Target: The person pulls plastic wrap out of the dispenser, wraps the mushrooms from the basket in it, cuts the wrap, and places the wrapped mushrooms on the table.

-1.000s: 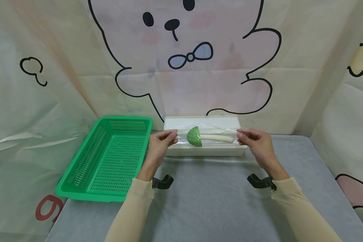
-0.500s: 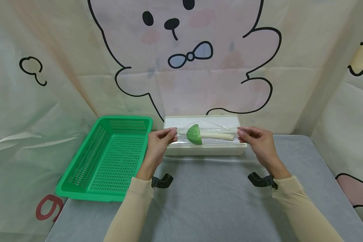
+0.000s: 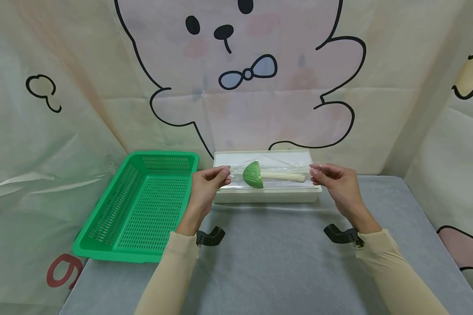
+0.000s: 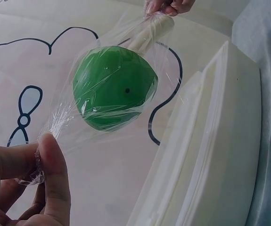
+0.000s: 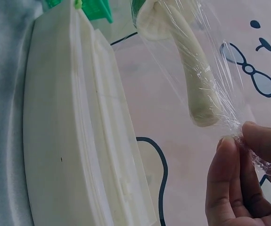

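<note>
A mushroom-shaped piece with a green domed cap (image 3: 252, 175) and a long pale stem (image 5: 197, 75) is wrapped in clear cling film (image 4: 62, 117). It lies sideways between my two hands, cap to the left, held up over the white box in the head view. My left hand (image 3: 205, 190) pinches one gathered end of the film between thumb and fingers, beside the cap. At the stem end, my right hand (image 3: 340, 190) pinches the other film end, which looks twisted and bunched in the right wrist view. The film stretches between both grips.
A long white box (image 3: 266, 196), probably a cling film dispenser, stands behind the hands at the table's back. The green perforated basket (image 3: 153, 258) is at the left, close to my left forearm. A grey cloth covers the table (image 3: 276, 258); printed sheets (image 3: 378, 109) hang around it.
Both hands have risen slightly with the wrapped mushroom-shaped piece, mostly in the first half second. The right hand has shifted a little outward, while both grips on the film stay.
</note>
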### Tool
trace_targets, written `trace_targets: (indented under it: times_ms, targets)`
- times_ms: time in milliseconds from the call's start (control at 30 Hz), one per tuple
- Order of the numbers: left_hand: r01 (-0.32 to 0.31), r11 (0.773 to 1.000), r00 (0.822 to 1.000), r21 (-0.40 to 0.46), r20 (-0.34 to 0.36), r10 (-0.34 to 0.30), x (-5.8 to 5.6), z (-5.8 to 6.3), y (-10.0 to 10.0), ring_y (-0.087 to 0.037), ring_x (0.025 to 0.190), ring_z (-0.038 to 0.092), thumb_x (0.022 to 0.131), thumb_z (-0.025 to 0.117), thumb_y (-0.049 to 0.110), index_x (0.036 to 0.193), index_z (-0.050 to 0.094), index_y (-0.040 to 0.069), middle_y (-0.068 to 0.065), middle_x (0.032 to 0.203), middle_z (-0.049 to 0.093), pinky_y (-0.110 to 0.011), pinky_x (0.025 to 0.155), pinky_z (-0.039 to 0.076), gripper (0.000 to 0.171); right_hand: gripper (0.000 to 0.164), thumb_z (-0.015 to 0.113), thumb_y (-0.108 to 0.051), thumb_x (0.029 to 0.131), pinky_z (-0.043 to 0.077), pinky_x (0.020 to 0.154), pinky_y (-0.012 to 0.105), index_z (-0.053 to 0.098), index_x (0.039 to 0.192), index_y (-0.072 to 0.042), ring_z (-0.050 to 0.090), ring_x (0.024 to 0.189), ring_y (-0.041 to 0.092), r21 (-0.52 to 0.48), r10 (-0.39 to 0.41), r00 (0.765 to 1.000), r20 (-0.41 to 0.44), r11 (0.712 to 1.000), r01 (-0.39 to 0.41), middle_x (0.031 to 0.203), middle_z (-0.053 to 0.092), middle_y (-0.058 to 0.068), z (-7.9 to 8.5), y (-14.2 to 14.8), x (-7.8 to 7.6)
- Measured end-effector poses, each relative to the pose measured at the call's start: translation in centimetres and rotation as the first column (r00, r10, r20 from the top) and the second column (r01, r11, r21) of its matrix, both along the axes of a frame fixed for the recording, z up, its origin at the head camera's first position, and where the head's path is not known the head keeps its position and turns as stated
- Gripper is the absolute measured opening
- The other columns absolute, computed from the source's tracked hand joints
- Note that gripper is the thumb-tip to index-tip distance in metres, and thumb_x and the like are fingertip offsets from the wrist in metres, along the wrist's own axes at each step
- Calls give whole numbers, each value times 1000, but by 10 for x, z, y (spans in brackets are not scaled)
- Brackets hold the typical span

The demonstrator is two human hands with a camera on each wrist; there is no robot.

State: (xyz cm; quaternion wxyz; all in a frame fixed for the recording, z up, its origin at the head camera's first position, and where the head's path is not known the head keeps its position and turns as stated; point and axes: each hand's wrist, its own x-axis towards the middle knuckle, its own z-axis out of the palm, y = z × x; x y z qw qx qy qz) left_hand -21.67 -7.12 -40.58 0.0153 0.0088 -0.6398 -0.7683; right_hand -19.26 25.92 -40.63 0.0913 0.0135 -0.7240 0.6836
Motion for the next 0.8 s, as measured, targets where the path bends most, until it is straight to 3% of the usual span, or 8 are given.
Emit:
trace_targets:
  times_ms: [233, 500, 800]
  targets:
    - [5, 1000, 1000, 16, -19, -4, 1, 1, -1, -13, 73, 72, 96, 70, 2, 113, 71, -13, -24, 101, 71, -27, 75, 60, 23, 33, 76, -6, 92, 58, 73, 21, 68, 117, 13, 71, 77, 9, -28, 9, 1000, -17, 1000, -10, 99, 75, -2, 3, 0, 1]
    - [8, 1000, 1000, 11, -23, -8, 4, 5, -1, -13, 75, 71, 96, 69, 2, 113, 71, -12, -9, 90, 73, -28, 76, 60, 22, 35, 76, -7, 92, 58, 73, 21, 67, 118, 13, 71, 79, 9, -28, 6, 1000, -11, 1000, -7, 100, 75, -3, 6, 0, 3]
    - [16, 1000, 998, 27, -62, -15, 6, 9, -3, -13, 74, 71, 96, 68, 0, 112, 71, -14, -14, 93, 73, -30, 76, 60, 21, 31, 76, -6, 91, 59, 72, 22, 69, 116, 12, 71, 78, 11, -56, 18, 999, -30, 998, -20, 100, 75, -1, 10, -1, 6]
